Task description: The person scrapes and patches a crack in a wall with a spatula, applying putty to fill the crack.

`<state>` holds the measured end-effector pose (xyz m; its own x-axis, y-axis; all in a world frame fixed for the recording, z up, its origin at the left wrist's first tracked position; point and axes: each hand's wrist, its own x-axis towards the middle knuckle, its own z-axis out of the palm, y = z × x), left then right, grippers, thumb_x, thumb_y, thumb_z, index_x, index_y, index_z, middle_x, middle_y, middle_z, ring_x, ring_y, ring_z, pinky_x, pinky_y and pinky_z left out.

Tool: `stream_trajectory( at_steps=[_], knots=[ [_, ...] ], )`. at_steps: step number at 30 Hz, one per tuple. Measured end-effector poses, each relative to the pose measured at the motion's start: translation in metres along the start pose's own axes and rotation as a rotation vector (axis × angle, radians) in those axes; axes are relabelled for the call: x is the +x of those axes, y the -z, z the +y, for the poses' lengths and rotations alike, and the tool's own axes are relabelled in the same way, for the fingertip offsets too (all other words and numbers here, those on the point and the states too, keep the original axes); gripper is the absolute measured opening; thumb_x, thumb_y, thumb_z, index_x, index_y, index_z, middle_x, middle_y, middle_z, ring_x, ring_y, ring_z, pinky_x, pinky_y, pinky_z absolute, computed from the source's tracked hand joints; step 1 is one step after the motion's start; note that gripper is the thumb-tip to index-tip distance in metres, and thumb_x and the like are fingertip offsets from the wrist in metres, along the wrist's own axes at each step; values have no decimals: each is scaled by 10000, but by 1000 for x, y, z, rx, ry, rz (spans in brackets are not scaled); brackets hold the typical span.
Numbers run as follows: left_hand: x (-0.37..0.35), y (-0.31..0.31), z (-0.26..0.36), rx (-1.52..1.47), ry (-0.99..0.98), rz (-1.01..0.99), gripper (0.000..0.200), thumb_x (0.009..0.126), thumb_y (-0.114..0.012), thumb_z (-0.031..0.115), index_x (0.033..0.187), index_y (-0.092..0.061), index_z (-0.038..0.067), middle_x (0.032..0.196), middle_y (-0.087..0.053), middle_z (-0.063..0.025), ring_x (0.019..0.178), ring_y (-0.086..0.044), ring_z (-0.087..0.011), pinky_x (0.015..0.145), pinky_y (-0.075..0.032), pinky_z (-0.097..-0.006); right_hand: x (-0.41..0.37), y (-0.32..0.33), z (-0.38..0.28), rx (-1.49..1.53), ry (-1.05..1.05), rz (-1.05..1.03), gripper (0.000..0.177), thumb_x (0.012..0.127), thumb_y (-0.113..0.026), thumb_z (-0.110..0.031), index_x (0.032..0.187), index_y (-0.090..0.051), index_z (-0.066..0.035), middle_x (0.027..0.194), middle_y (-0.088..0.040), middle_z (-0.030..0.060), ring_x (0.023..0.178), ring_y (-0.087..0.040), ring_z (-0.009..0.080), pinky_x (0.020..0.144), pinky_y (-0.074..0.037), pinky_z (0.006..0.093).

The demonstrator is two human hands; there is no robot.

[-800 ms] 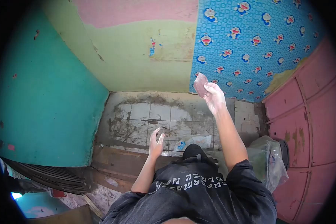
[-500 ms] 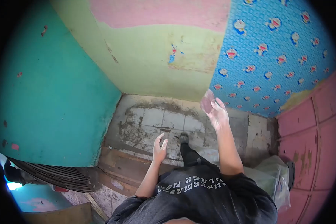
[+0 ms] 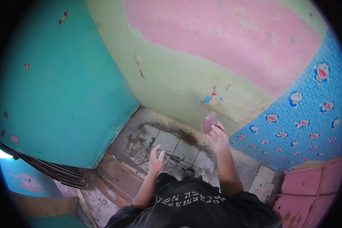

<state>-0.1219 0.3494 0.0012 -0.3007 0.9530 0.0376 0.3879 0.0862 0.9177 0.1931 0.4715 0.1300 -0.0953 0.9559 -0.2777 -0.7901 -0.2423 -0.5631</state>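
My right hand (image 3: 219, 137) is closed on a flat, pinkish piece (image 3: 209, 122) with an uneven edge, held up in front of the lower part of the pale green wall (image 3: 171, 72). My left hand (image 3: 156, 159) hangs over the dirty tiled floor (image 3: 166, 140), its thumb and fingers apart and nothing between them. Pale dust covers the fingers of both hands. Torn scraps of blue patterned paper (image 3: 212, 95) cling to the green wall just above the piece.
A teal wall (image 3: 64, 91) rises on the left, above dark corrugated sheets (image 3: 53, 167). Pink paint (image 3: 224, 34) covers the upper wall. Blue cartoon wallpaper (image 3: 292, 125) and pink panels (image 3: 304, 193) are on the right. Brown boards (image 3: 117, 171) lie on the floor.
The view has turned and shows more of the pink upper wall. My right hand, still holding the piece, is now in front of the green wall instead of near the wallpaper's edge.
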Motion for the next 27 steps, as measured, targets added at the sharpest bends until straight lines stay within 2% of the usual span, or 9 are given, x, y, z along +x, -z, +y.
stream_trajectory(
  at_steps=[2,5,8,11,14,17,20,23,27],
  knots=[
    [20,-4,3,-11,17,25,462,982,-691,194,1381,-573,-7,1384,-595,-201,1329,-541,-330,1141,-397,-401,25,-30,8,-35,-6,-14,277,981,-637,-56,1248,-606,-124,1289,-674,84,1233,-643,271,1048,-500,527],
    [53,-4,-23,25,48,13,461,988,-680,207,1383,-572,-7,1385,-595,-202,1323,-547,-327,1135,-402,-403,67,-45,28,-8,-33,-101,244,990,-629,-62,1214,-592,-153,1311,-655,95,1223,-642,287,1050,-489,551],
    [93,-4,-54,-32,35,-4,452,995,-668,216,1378,-574,-4,1386,-595,-203,1321,-548,-328,1130,-403,-406,101,-68,43,65,-77,-55,187,1009,-621,-85,1175,-589,-165,1261,-670,87,1211,-643,277,1044,-491,550],
    [145,8,-70,-125,44,-29,443,1006,-643,143,1405,-537,-17,1407,-577,-176,1327,-538,-271,1139,-395,-386,138,-86,62,112,-32,21,125,1030,-605,-107,1134,-593,-174,1192,-692,70,1139,-675,255,997,-530,526],
    [204,42,-48,-69,57,-72,441,1011,-633,137,1408,-532,-26,1424,-560,-182,1352,-522,-280,1154,-383,-392,180,-93,74,50,77,-22,90,1042,-596,-119,1106,-603,-182,1134,-706,59,1046,-701,226,935,-570,476],
    [267,72,-68,-77,-54,-21,441,1002,-647,206,1383,-570,-3,1387,-592,-195,1305,-547,-331,1122,-401,-420,208,-135,75,-19,190,-62,75,1040,-590,-109,1091,-587,-165,1123,-710,56,1037,-701,205,945,-557,445],
    [331,99,-74,-125,-55,-9,436,1005,-636,201,1385,-571,-4,1394,-587,-195,1313,-537,-330,1127,-395,-428,236,-180,85,-103,438,19,69,1044,-585,-93,1107,-575,-120,1119,-701,66,1021,-702,207,910,-582,401],
    [391,108,-75,-132,-75,-16,434,1007,-627,195,1389,-567,-1,1400,-582,-192,1318,-530,-324,1136,-384,-427,264,-201,98,-167,582,66,88,1043,-584,-79,1130,-569,-83,1128,-691,63,1029,-696,197,925,-579,399],
    [448,115,-38,-126,-132,-48,447,1000,-627,208,1390,-565,-1,1390,-582,-191,1322,-527,-332,1144,-376,-433,299,-237,106,-203,635,44,119,1039,-592,-78,1156,-574,-90,1155,-679,57,1035,-685,178,918,-577,385]
  ],
)
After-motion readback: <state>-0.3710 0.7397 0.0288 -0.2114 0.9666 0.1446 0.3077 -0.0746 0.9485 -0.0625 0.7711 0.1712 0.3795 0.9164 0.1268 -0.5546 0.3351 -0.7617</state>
